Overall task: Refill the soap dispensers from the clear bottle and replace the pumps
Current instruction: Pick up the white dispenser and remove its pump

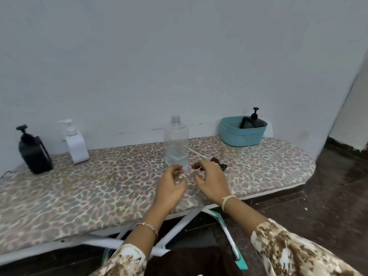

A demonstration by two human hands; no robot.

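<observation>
Both arms wear loose sleeves of cream fabric blotched with brown, ending short of the wrists: the left sleeve (125,259) and the right sleeve (288,248). Behind the left hand (171,186) a thin chain bracelet (148,226) of small links circles the wrist. Behind the right hand (211,182) a pale cream thread band (227,202) is wound round the wrist.

The base of the clear bottle (176,142) is hidden behind the fingertips of the left hand (170,188) and right hand (211,182), which are too blurred to show whether they pinch anything. Just right of the bottle a small dark thing (219,163) (only its far edge shows) lies half behind the right hand. Farther right of the bottle, the wall of the basket (242,136) hides the lower body of a black dispenser (256,121).
</observation>
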